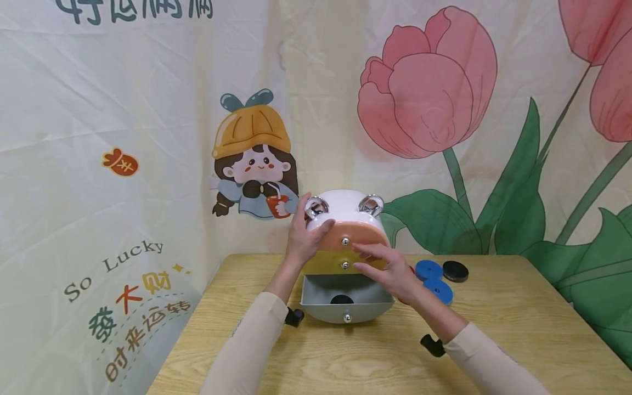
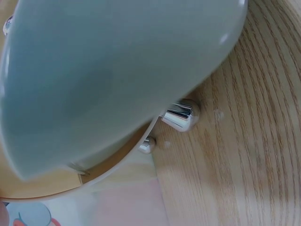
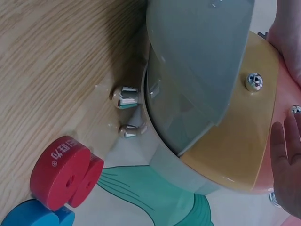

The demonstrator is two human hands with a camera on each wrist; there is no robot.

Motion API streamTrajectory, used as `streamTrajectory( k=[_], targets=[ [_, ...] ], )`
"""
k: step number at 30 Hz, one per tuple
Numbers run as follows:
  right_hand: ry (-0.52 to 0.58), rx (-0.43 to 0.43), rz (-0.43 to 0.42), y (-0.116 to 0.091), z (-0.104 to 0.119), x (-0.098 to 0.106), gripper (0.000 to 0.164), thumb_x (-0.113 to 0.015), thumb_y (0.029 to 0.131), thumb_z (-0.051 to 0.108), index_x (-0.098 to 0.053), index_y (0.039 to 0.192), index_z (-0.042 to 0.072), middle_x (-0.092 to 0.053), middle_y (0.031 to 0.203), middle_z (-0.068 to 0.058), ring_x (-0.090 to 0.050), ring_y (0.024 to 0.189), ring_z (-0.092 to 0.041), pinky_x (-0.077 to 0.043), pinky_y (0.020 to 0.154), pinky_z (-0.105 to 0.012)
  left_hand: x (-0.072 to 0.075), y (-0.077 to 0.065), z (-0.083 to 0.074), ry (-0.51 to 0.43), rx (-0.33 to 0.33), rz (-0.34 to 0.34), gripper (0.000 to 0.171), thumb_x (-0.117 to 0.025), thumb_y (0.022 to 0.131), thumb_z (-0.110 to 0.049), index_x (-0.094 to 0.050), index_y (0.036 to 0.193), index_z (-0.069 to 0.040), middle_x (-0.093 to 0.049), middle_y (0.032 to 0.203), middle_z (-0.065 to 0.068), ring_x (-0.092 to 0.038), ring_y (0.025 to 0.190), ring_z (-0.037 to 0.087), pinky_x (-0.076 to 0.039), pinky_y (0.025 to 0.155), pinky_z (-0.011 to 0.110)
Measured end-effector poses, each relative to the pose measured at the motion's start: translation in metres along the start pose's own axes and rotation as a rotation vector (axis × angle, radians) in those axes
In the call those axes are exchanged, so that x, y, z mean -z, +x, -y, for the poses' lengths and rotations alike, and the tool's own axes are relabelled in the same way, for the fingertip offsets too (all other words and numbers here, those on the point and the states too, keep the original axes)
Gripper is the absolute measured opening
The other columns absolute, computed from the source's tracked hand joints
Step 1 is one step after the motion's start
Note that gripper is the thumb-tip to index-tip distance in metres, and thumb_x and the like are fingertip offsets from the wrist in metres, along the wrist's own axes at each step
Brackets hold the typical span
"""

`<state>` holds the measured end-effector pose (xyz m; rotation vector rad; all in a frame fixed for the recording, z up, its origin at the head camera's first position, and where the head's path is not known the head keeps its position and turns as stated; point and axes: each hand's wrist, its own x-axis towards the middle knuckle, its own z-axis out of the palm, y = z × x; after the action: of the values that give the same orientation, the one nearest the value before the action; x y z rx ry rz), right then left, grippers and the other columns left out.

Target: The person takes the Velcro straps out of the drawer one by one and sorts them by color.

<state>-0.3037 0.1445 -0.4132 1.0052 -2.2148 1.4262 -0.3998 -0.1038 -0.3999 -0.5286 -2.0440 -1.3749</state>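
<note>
A small animal-shaped drawer cabinet (image 1: 340,204) with a white top and silver ring ears stands on the table. My left hand (image 1: 303,236) grips its upper left side, fingers by the ear and thumb over the front. The bottom grey drawer (image 1: 321,312) is pulled out, with a black disc (image 1: 342,299) inside. Above it, the yellow drawer (image 1: 321,263) and the orange drawer (image 1: 362,233) are closed, each with a silver knob. My right hand (image 1: 392,269) hovers at the cabinet's right front, fingers extended near the orange drawer's knob (image 3: 295,109) and holding nothing.
Right of the cabinet lie blue rolls (image 1: 428,269), a black roll (image 1: 455,271) and red rolls (image 3: 61,172), partly behind my right hand in the head view. Silver feet (image 3: 126,97) support the cabinet on the wooden table (image 1: 237,351). A printed curtain (image 1: 326,109) hangs behind.
</note>
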Motion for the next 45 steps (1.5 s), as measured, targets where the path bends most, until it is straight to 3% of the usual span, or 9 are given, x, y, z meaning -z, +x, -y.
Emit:
streamTrajectory(
  k=[4, 13, 18, 23, 28, 34, 37, 45],
  targets=[
    [0.007, 0.003, 0.045, 0.000, -0.004, -0.005, 0.042, -0.077, 0.093, 0.011, -0.070, 0.135, 0.006, -0.072, 0.127, -0.018, -0.068, 0.108, -0.037, -0.061, 0.087, -0.036, 0.000, 0.000, 0.001, 0.006, 0.001, 0.004, 0.094, -0.077, 0.086, -0.062, -0.030, 0.162, -0.033, -0.051, 0.154, 0.006, -0.054, 0.134, 0.026, -0.048, 0.112, 0.053],
    [-0.009, -0.127, 0.214, 0.000, -0.010, -0.013, 0.040, -0.076, 0.096, 0.020, -0.070, 0.135, 0.010, -0.074, 0.125, -0.011, -0.068, 0.107, -0.023, -0.058, 0.091, -0.031, 0.000, 0.000, 0.001, 0.007, 0.008, 0.003, 0.097, -0.074, 0.085, -0.070, -0.030, 0.162, -0.030, -0.050, 0.156, 0.007, -0.054, 0.135, 0.027, -0.048, 0.111, 0.054],
    [0.000, -0.128, 0.269, 0.000, -0.015, -0.018, 0.040, -0.076, 0.096, 0.019, -0.070, 0.135, 0.008, -0.072, 0.127, -0.014, -0.066, 0.111, -0.030, -0.058, 0.090, -0.030, -0.001, 0.001, 0.001, 0.010, 0.007, 0.003, 0.097, -0.074, 0.084, -0.070, -0.030, 0.162, -0.031, -0.050, 0.155, 0.008, -0.054, 0.135, 0.028, -0.047, 0.112, 0.054],
    [-0.033, -0.143, 0.312, 0.001, -0.019, -0.022, 0.039, -0.076, 0.096, 0.022, -0.072, 0.133, 0.010, -0.073, 0.128, -0.013, -0.064, 0.114, -0.026, -0.056, 0.092, -0.026, -0.001, 0.001, 0.001, 0.008, 0.009, 0.005, 0.097, -0.074, 0.084, -0.070, -0.030, 0.162, -0.034, -0.051, 0.154, 0.007, -0.054, 0.135, 0.027, -0.047, 0.112, 0.053],
    [-0.083, -0.153, 0.381, 0.002, -0.023, -0.027, 0.037, -0.076, 0.096, 0.023, -0.073, 0.131, 0.010, -0.075, 0.126, -0.009, -0.064, 0.114, -0.022, -0.055, 0.095, -0.031, 0.000, 0.001, 0.000, -0.001, 0.016, 0.006, 0.094, -0.075, 0.084, -0.068, -0.030, 0.161, -0.039, -0.050, 0.154, 0.007, -0.054, 0.135, 0.027, -0.047, 0.112, 0.054],
    [-0.129, -0.161, 0.514, 0.005, -0.032, -0.032, 0.033, -0.074, 0.098, 0.024, -0.076, 0.127, 0.009, -0.077, 0.122, -0.007, -0.066, 0.107, -0.016, -0.056, 0.093, -0.030, 0.000, 0.000, -0.001, 0.000, 0.018, 0.010, 0.096, -0.076, 0.085, -0.065, -0.030, 0.163, -0.031, -0.049, 0.156, 0.007, -0.053, 0.136, 0.028, -0.046, 0.112, 0.056],
    [-0.128, -0.152, 0.571, 0.006, -0.036, -0.036, 0.031, -0.073, 0.098, 0.022, -0.076, 0.125, 0.007, -0.078, 0.120, -0.009, -0.065, 0.103, -0.014, -0.056, 0.088, -0.027, 0.000, 0.000, -0.001, 0.002, 0.028, 0.012, 0.095, -0.075, 0.086, -0.066, -0.029, 0.162, -0.034, -0.048, 0.157, 0.006, -0.053, 0.136, 0.027, -0.046, 0.113, 0.054],
    [-0.139, -0.172, 0.605, 0.008, -0.039, -0.043, 0.023, -0.073, 0.098, 0.022, -0.080, 0.118, 0.012, -0.080, 0.110, 0.005, -0.066, 0.094, -0.004, -0.055, 0.084, -0.023, -0.001, 0.000, -0.002, 0.016, 0.044, 0.009, 0.094, -0.073, 0.085, -0.069, -0.029, 0.162, -0.038, -0.047, 0.159, 0.005, -0.052, 0.138, 0.028, -0.046, 0.113, 0.054]
  ],
)
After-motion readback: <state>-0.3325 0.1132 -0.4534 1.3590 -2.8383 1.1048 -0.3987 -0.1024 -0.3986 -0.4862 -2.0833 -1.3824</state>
